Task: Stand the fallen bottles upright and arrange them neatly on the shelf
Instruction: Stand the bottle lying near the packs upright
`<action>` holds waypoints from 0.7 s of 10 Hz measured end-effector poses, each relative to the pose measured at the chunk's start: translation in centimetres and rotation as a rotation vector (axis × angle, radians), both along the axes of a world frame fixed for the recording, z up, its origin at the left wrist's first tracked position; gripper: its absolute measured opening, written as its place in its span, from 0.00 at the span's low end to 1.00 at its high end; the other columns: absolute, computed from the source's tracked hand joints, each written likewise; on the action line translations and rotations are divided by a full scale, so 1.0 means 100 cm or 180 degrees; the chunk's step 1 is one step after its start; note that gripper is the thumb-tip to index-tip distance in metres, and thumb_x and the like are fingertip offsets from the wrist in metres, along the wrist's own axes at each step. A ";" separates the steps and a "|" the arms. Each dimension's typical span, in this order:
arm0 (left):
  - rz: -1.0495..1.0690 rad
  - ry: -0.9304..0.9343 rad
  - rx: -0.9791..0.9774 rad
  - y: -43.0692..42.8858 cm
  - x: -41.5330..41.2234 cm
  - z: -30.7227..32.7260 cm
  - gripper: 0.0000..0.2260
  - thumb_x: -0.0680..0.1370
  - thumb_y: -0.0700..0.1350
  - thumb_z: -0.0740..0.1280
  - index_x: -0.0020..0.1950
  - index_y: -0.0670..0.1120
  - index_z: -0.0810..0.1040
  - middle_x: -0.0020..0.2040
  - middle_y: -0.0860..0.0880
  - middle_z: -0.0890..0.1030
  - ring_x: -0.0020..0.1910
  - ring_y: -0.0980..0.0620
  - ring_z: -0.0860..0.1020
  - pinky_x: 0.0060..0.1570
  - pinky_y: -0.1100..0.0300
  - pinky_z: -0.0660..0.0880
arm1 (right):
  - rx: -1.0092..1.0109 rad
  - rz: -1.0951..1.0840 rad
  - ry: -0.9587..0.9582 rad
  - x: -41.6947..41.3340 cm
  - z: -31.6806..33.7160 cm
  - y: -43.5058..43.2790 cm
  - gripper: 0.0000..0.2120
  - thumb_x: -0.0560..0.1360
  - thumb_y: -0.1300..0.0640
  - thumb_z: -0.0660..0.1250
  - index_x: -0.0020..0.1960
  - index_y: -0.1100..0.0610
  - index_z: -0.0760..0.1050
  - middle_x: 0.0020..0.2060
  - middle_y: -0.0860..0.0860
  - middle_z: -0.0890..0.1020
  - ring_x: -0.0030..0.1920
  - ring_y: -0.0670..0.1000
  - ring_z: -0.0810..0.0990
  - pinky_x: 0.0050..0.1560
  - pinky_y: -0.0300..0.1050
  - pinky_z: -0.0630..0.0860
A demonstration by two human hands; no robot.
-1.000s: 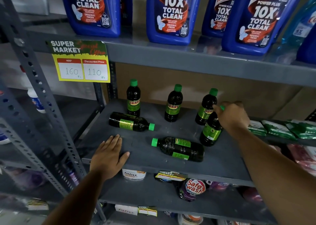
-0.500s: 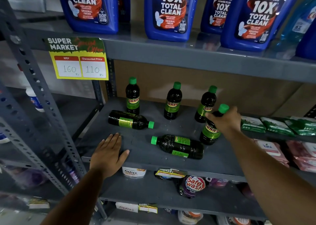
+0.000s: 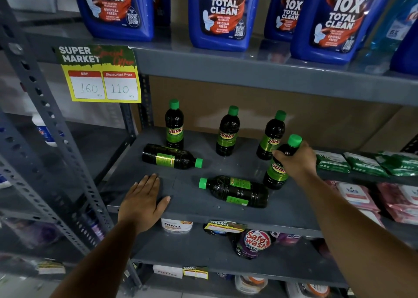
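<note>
Dark bottles with green caps and green SUNNY labels sit on the grey shelf (image 3: 226, 214). Three stand at the back: left bottle (image 3: 174, 125), middle bottle (image 3: 227, 132), right bottle (image 3: 271, 137). Two lie on their sides: the rear fallen bottle (image 3: 169, 157), cap pointing right, and the front fallen bottle (image 3: 237, 191), cap pointing left. My right hand (image 3: 296, 161) grips the neck of a fourth standing bottle (image 3: 277, 173), nearly upright, leaning slightly right, near the shelf's right side. My left hand (image 3: 142, 200) lies flat on the shelf's front left edge, fingers apart.
Large blue cleaner bottles (image 3: 221, 15) fill the shelf above, with a yellow price tag (image 3: 99, 76) on its edge. Green packets (image 3: 362, 164) lie to the right. A slotted steel upright (image 3: 45, 116) runs at left. Pouches and tubs sit on the shelf below (image 3: 251, 243).
My right hand slid from over the bottle's cap down to its neck, uncovering the cap, and the bottle came more upright. My left hand stayed flat on the shelf.
</note>
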State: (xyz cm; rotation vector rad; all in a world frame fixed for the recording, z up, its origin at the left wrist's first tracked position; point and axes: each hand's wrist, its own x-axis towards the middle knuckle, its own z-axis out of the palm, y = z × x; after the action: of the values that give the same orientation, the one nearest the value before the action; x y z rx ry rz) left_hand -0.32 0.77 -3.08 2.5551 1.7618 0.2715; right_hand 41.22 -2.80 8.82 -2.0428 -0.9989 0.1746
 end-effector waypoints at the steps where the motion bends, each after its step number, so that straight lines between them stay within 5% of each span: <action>1: -0.0003 -0.0002 -0.0004 0.000 0.001 0.000 0.43 0.72 0.69 0.32 0.76 0.43 0.55 0.78 0.45 0.59 0.77 0.48 0.55 0.75 0.50 0.52 | 0.0024 0.0111 0.0080 0.001 0.001 -0.001 0.19 0.64 0.51 0.77 0.50 0.57 0.75 0.46 0.54 0.81 0.47 0.56 0.80 0.43 0.46 0.74; 2: 0.0001 -0.0023 -0.0006 0.000 0.001 0.001 0.43 0.72 0.69 0.32 0.76 0.43 0.55 0.78 0.45 0.59 0.77 0.48 0.55 0.75 0.50 0.52 | 0.0033 0.0285 0.0153 0.000 0.003 -0.002 0.16 0.65 0.53 0.77 0.48 0.55 0.75 0.43 0.52 0.81 0.48 0.57 0.82 0.41 0.44 0.72; 3: -0.0010 -0.0034 -0.0027 -0.001 0.000 0.001 0.43 0.72 0.69 0.32 0.76 0.43 0.54 0.78 0.45 0.58 0.77 0.48 0.54 0.75 0.50 0.52 | 0.0187 0.0175 -0.0388 -0.011 0.003 -0.013 0.33 0.65 0.46 0.76 0.64 0.57 0.68 0.59 0.59 0.75 0.63 0.62 0.72 0.58 0.55 0.71; 4: -0.0023 -0.0050 -0.0019 -0.001 0.001 0.001 0.43 0.72 0.69 0.32 0.76 0.43 0.54 0.78 0.45 0.59 0.77 0.47 0.54 0.75 0.49 0.52 | 0.0703 0.0626 -0.2431 -0.038 0.000 -0.027 0.37 0.68 0.36 0.68 0.68 0.56 0.66 0.63 0.60 0.72 0.65 0.62 0.69 0.65 0.61 0.61; 5: -0.0004 -0.0025 -0.0011 -0.001 0.000 0.002 0.44 0.71 0.70 0.30 0.77 0.44 0.53 0.78 0.46 0.57 0.77 0.48 0.53 0.75 0.50 0.51 | -0.0287 0.2389 -0.2635 -0.076 -0.010 -0.030 0.36 0.69 0.33 0.65 0.70 0.51 0.67 0.63 0.55 0.75 0.64 0.59 0.72 0.65 0.56 0.64; 6: -0.0023 -0.0043 -0.0022 -0.002 0.001 0.001 0.45 0.70 0.70 0.29 0.77 0.44 0.53 0.78 0.46 0.56 0.77 0.49 0.52 0.75 0.51 0.50 | -0.1709 0.2718 -0.2374 -0.093 -0.034 -0.028 0.47 0.66 0.32 0.67 0.77 0.49 0.52 0.73 0.54 0.65 0.71 0.57 0.66 0.69 0.56 0.62; 7: -0.0022 -0.0102 -0.0019 -0.003 0.002 0.001 0.45 0.70 0.70 0.29 0.77 0.44 0.52 0.79 0.47 0.55 0.77 0.49 0.50 0.75 0.52 0.48 | -0.1887 0.2411 -0.2243 -0.097 -0.043 -0.022 0.49 0.66 0.34 0.69 0.77 0.49 0.49 0.73 0.54 0.65 0.71 0.57 0.67 0.68 0.55 0.65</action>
State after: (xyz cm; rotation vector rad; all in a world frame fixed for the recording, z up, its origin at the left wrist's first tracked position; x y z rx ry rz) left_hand -0.17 0.47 -2.96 2.5376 1.7398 0.3046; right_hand 31.48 -5.02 4.49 -2.1624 -2.3800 0.1526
